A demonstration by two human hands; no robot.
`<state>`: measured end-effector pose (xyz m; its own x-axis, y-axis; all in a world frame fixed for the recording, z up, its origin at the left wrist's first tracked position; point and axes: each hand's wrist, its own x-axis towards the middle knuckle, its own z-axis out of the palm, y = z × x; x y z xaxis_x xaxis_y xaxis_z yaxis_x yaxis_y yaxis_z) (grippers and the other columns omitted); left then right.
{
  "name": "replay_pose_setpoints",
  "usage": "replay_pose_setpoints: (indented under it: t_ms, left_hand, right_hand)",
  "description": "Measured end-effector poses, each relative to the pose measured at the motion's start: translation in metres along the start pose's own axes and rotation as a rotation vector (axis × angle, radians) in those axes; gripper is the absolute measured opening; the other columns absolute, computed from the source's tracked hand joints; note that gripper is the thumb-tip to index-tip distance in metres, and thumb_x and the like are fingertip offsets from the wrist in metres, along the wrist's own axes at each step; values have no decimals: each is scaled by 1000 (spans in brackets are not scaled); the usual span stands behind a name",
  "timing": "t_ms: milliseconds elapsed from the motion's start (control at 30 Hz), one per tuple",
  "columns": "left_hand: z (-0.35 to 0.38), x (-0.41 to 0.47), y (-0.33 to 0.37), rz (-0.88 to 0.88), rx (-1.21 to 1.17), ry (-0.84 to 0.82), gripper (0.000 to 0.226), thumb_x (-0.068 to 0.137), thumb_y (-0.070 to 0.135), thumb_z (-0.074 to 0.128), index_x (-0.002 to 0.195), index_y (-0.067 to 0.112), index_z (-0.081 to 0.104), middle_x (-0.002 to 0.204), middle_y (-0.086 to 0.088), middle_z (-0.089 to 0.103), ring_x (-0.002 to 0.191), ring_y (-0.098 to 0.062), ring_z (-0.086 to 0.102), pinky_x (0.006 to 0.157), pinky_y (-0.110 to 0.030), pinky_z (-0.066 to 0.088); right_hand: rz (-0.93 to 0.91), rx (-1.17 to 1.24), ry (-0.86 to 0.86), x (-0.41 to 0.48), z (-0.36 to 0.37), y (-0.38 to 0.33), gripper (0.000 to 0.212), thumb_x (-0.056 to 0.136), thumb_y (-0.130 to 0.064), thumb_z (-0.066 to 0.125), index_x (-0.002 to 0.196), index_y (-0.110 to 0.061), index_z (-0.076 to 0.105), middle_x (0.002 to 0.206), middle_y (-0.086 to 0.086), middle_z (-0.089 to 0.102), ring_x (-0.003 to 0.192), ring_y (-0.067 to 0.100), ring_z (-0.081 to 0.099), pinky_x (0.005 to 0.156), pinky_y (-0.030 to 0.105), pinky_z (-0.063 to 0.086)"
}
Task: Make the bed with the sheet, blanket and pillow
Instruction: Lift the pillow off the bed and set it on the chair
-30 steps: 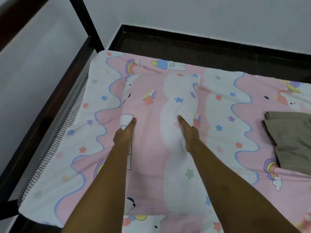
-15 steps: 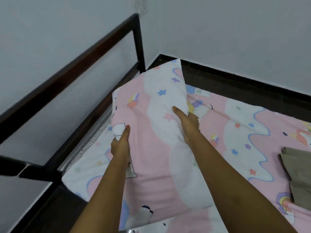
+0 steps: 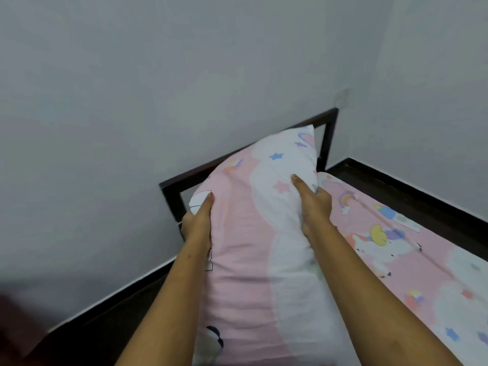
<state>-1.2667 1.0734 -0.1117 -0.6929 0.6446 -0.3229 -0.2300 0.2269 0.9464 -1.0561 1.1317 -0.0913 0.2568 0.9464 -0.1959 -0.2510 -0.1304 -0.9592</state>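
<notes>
Two hands: your left hand point(image 3: 196, 223) and right hand point(image 3: 314, 204) both clamp the pillow point(image 3: 253, 233), one on each long edge.
Fingers: closed around the pillow's sides, thumbs on the top face; the other fingers wrap underneath, out of sight.
Pillow position: lifted off the sheet point(image 3: 412, 262), far end raised and tilted up toward the headboard rail point(image 3: 184, 178).
Long axis: runs away from you, from your chest toward the bed's corner by the wall.
Relation that matters: the pillow's far end overlaps the rail in view; whether it touches, you cannot tell.
Arm pose: both forearms stretched forward, nearly parallel, the right hand reaching slightly farther.
Next move, as a judgement: turn the pillow crosswise and lower it at the head of the bed.
Blanket: not in view.
</notes>
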Motion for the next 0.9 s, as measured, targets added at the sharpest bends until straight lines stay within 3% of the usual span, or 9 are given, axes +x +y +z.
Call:
replay_pose_setpoints:
  t_ms: [167,300,400,500,667,833,900]
  left_hand:
    - [-92,-39,7,9,-29,148,59,69,54,75,111,15,62,103,-6,63,96,-28,58,90,-36,49]
    - [-168,-62,11,17,-124,278,53,67,54,75,101,15,62,103,-6,65,94,-28,60,84,-34,49]
    - [-228,-75,19,31,-180,395,65,59,60,76,105,16,64,104,-5,65,97,-28,61,89,-37,51]
    - [-295,-75,22,71,-250,520,62,48,64,77,93,22,67,97,0,69,93,-25,65,89,-41,53]
    - [-400,-73,27,135,-346,706,60,51,59,78,96,20,69,95,0,70,91,-23,66,87,-39,54]
    - [-507,-55,30,175,-418,847,45,76,40,74,113,14,65,100,-1,66,90,-22,61,78,-28,46]
    - [-550,-43,30,166,-410,922,46,81,39,70,118,12,62,106,-3,64,95,-24,60,81,-30,46]
  right_hand:
    - [8,-22,-136,-76,26,2,28,68,-38,82,77,-19,64,85,-4,69,81,18,66,75,29,52]
    - [-14,-42,-249,-132,62,5,26,71,-35,81,73,-17,62,80,-5,67,72,14,63,71,28,51]
    - [-6,-31,-383,-175,100,12,24,73,-31,80,74,-16,62,82,-2,68,71,14,63,67,25,48]
    - [16,-45,-532,-220,146,28,25,73,-34,80,76,-17,62,84,-1,68,76,17,64,71,28,50]
    - [30,-79,-715,-294,233,56,25,74,-34,80,78,-17,61,86,0,68,77,17,64,77,31,53]
    - [-15,-129,-862,-371,338,90,30,71,-36,80,72,-12,62,79,1,69,75,22,65,80,39,55]
    - [-27,-155,-914,-401,377,103,29,71,-37,79,71,-13,62,76,1,69,73,22,65,79,40,56]
